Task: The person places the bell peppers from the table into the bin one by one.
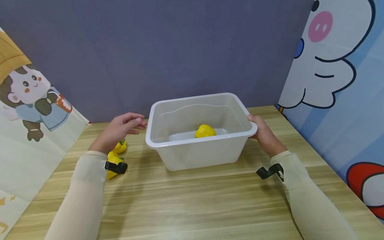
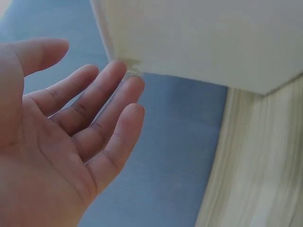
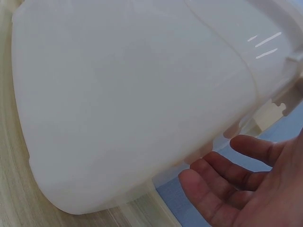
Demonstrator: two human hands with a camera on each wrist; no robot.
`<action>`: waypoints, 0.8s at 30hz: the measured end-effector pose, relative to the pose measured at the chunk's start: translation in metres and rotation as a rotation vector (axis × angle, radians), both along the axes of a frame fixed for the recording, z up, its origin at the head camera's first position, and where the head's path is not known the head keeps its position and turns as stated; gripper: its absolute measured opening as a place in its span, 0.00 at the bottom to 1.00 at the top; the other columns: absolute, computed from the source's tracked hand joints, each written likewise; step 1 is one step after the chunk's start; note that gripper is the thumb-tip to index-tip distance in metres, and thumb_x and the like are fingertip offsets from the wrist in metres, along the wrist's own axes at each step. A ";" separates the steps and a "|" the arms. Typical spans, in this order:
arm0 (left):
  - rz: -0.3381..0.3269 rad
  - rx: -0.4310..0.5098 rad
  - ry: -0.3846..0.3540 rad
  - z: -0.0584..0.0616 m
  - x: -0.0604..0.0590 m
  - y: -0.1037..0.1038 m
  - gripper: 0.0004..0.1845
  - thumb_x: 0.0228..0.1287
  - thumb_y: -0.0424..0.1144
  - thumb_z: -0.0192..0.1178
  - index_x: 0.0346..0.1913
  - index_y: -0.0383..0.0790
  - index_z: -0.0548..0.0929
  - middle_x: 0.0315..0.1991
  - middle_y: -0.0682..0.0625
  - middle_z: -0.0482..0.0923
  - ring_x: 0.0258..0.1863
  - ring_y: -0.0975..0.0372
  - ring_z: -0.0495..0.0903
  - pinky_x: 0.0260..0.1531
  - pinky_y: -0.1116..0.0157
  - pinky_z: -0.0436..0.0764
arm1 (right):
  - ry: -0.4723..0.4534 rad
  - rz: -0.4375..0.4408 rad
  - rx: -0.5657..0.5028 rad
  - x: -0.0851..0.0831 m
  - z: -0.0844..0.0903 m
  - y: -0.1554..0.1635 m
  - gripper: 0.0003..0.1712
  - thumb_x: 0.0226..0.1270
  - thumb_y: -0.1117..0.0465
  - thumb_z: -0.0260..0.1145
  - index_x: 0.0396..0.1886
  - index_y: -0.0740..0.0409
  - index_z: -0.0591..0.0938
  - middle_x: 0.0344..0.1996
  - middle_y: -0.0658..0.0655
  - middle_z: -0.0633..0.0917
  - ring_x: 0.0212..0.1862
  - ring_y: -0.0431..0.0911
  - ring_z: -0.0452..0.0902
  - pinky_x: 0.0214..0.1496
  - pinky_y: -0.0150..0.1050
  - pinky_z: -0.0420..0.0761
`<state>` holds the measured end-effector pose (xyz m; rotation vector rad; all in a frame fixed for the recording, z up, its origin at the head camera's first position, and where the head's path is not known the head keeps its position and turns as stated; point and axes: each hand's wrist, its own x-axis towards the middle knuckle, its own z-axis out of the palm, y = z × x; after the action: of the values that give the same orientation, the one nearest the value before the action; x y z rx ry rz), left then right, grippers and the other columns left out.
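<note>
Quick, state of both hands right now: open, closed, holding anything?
Left hand: open, holding nothing, near the left end of the white bin.
Right hand: closed, holding the bin's rim at its right end.

Cream sleeves [image 1: 85, 190], black wrist straps [image 1: 116, 167]

Bin [image 1: 198, 156] before partition [image 1: 186, 53] — one pepper [image 1: 205, 131] inside. Other peppers [image 1: 120, 147] on table [image 1: 192, 206], left of bin. Left hand [image 1: 120, 129] left of bin — right hand [image 1: 264, 136] at its right end.

Looks like a booth, type n/k; wood-look tabletop [image 1: 195, 206] at 6; grey wall [image 1: 180, 50] at 12; cartoon panels at 9 [image 1: 51, 110] & 3 [image 1: 339, 116].
</note>
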<state>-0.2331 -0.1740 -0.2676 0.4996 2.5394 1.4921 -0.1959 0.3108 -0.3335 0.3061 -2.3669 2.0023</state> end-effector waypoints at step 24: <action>0.108 -0.336 0.182 -0.020 0.023 -0.006 0.24 0.77 0.52 0.52 0.63 0.39 0.77 0.55 0.42 0.81 0.54 0.49 0.77 0.53 0.48 0.76 | -0.007 -0.006 -0.037 0.001 0.001 0.001 0.35 0.79 0.40 0.40 0.63 0.65 0.71 0.44 0.48 0.81 0.46 0.44 0.74 0.50 0.45 0.71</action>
<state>-0.2105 -0.1795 -0.2876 0.4717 2.9215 1.0547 -0.1948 0.3114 -0.3328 0.2905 -2.3287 2.0452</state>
